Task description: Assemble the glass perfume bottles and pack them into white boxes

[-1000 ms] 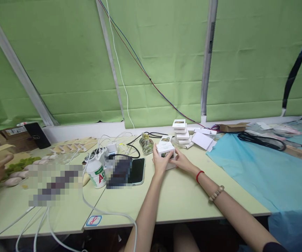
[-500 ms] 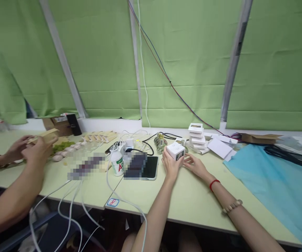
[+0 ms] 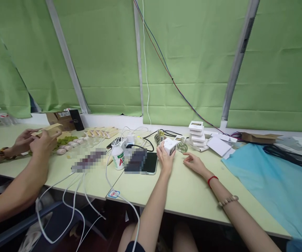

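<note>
Now left hand (image 3: 164,158) grips small white box (image 3: 170,146), fingers wrapped round it and lifted off the table (image 3: 182,196), likely to turn it. Right hand (image 3: 194,163) at 3 o'clock of it rests open, holding nothing. Glass bottle (image 3: 182,145) stands just past the box; 1 stack of boxes (image 3: 196,134) at 1 o'clock.

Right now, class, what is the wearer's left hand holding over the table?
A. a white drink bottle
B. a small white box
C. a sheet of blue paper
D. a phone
B: the left hand grips a small white box lifted off the table, while the right hand rests open and empty on the tabletop beside it.
</note>
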Demonstrator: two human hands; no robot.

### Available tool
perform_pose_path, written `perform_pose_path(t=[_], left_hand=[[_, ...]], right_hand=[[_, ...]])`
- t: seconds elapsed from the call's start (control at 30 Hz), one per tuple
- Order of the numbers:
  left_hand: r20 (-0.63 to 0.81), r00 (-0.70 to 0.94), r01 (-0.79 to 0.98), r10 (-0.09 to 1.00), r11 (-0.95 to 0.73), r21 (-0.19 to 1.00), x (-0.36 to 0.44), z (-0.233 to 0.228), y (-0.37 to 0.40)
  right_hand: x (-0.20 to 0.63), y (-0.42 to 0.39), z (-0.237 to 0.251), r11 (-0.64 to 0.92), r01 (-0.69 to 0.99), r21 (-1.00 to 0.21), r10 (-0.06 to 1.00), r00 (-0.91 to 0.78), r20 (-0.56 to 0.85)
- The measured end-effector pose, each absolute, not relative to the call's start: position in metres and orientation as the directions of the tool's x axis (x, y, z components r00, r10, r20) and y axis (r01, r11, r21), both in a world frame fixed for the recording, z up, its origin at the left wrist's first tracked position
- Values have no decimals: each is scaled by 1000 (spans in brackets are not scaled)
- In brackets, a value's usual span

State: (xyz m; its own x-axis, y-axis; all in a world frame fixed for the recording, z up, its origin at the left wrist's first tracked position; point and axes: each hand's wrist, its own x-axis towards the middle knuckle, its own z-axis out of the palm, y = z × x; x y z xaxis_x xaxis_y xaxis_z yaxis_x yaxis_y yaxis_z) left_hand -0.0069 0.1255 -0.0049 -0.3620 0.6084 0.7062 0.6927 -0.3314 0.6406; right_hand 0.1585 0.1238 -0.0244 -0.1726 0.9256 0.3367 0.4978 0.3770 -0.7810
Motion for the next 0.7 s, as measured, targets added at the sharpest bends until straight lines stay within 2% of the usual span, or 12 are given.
perform_pose_path(t=[0.13, 0.27, 0.4, 0.47, 0.53, 0.6, 0.63, 0.7], left_hand=[[705, -343, 743, 621, -280, 608, -5, -7, 120], [750, -339, 800, 568, -245, 547, 0, -9, 107], [803, -316, 791, 506, -327, 517, 9, -5, 77], [866, -156, 795, 476, -460, 396, 15, -4, 48], [904, 120, 761, 410, -623, 181, 18, -6, 7], [894, 360, 619, 268, -785, -14, 19, -13, -42], [886, 433, 521, 167, -848, -95, 17, -17, -68], [874, 485, 359, 21, -916, -178, 10, -26, -118]], right_hand=[[160, 126, -30, 351, 470, -810, 935, -124, 333], [159, 124, -31, 310, 484, -818, 944, -54, 325], [157, 112, -28, 235, 541, -807, 953, 36, 301], [156, 102, -25, 201, 571, -796, 956, 61, 285], [158, 90, -21, 183, 595, -783, 962, 57, 268], [161, 76, -16, 181, 614, -768, 967, 31, 252], [164, 69, -13, 186, 623, -759, 969, 13, 248], [170, 51, -3, 209, 636, -743, 970, -37, 240]])
